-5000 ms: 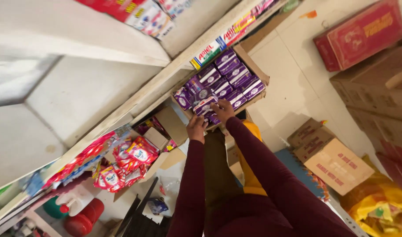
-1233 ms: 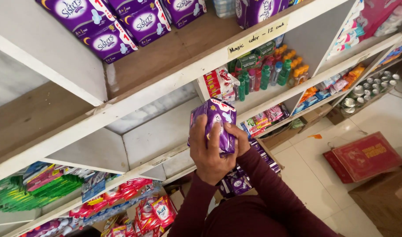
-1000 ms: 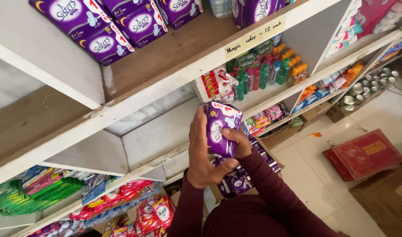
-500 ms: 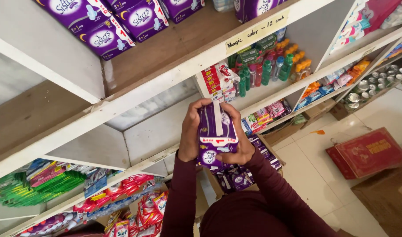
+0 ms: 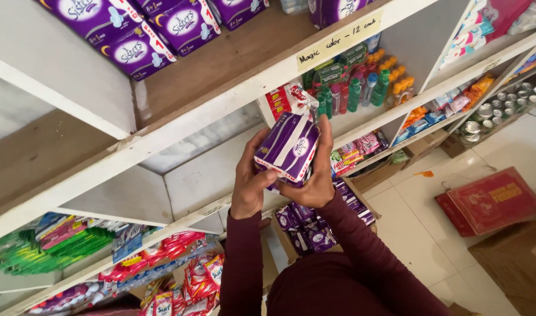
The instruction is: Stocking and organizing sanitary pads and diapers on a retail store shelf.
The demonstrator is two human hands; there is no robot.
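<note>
Purple-white soft packs (image 5: 288,146) held mid-frame; matching purple packs (image 5: 145,32) on top shelf; pale handwritten label strip (image 5: 340,42) on shelf edge; red carton (image 5: 490,199) on floor.

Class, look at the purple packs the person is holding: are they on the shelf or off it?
Off it. Both hands, left and right, clasp the purple packs in the air below the shelf.

Five seconds earlier both hands reached into the open cardboard box of purple packets (image 5: 314,228) on the floor. Now the left hand (image 5: 249,184) and right hand (image 5: 316,178) hold a stack of purple plastic-wrapped packets (image 5: 288,149) raised higher, tilted towards the white wooden shelf (image 5: 180,120).
</note>
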